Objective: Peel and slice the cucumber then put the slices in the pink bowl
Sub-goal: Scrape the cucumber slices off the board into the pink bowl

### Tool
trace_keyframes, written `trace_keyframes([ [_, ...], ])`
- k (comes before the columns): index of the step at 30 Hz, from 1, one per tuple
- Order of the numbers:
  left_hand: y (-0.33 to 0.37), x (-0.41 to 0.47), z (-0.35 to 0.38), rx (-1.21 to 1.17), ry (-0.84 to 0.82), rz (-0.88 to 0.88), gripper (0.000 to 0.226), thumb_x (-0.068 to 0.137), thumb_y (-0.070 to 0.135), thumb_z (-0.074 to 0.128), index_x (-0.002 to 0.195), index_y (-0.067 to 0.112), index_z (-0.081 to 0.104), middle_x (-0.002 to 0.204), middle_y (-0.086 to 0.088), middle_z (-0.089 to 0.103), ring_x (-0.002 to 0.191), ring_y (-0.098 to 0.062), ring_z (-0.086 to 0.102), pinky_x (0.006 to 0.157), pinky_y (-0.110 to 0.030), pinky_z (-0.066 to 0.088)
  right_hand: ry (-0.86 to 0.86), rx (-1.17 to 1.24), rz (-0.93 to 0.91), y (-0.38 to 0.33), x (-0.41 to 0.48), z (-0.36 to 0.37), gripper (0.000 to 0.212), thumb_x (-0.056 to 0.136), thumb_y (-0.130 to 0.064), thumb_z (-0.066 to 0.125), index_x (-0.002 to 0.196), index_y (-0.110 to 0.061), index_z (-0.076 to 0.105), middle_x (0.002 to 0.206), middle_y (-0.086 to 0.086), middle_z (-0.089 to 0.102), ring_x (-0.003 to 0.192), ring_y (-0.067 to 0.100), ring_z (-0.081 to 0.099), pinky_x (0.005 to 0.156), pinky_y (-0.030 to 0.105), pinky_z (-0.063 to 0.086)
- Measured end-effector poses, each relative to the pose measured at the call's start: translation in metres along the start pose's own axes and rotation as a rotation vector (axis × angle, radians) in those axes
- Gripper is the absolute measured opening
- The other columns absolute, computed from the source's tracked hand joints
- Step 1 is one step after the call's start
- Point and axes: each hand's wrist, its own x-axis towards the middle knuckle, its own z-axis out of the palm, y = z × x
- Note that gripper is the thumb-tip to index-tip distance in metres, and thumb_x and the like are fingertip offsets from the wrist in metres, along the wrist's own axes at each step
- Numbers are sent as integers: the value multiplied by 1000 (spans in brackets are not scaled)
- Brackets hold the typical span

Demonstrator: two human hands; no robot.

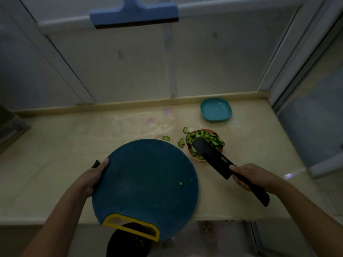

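The pink bowl (191, 152) stands on the counter right of the board, heaped with green cucumber slices (207, 137). A few stray slices (181, 142) lie on the counter just left of it. My right hand (250, 175) grips the handle of a black cleaver (209, 154), whose blade rests over the bowl's near side. My left hand (94, 176) holds the left edge of the round blue cutting board (144, 182), which has a yellow handle at its near end and only tiny green scraps on it.
A blue square dish (216, 109) sits at the back right of the counter. A dark object (96, 163) pokes out behind my left hand. A black round thing (128, 242) lies below the counter's front edge. Glass panels close off the right side.
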Motion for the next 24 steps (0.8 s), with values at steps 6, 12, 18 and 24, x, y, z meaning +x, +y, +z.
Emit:
trace_keyframes([
  [6,12,5,-3,56,-25,-11,50,92,49,44,97,2,60,98,-17,64,89,-33,60,72,-41,48,72,-114,113,20,26,-5,49,84,-54,54,66,-10,61,59,6,57,51,15,51,56,25,44],
  [12,25,13,0,111,-29,24,53,90,50,46,97,0,61,99,-18,64,90,-34,61,75,-42,49,21,-85,199,36,15,-15,46,87,-52,51,67,-11,59,57,2,53,50,12,47,53,22,41],
  [18,32,17,9,123,-18,50,49,91,47,48,89,0,61,92,-17,64,83,-33,60,77,-43,47,35,-76,245,47,3,-27,45,85,-53,52,67,-11,59,56,1,52,49,11,47,50,21,40],
  [24,35,26,7,149,-24,63,53,90,50,48,96,-1,62,98,-19,65,91,-35,61,80,-44,48,10,-136,229,39,1,-28,45,88,-49,51,63,-12,58,52,1,51,47,11,46,50,19,39],
])
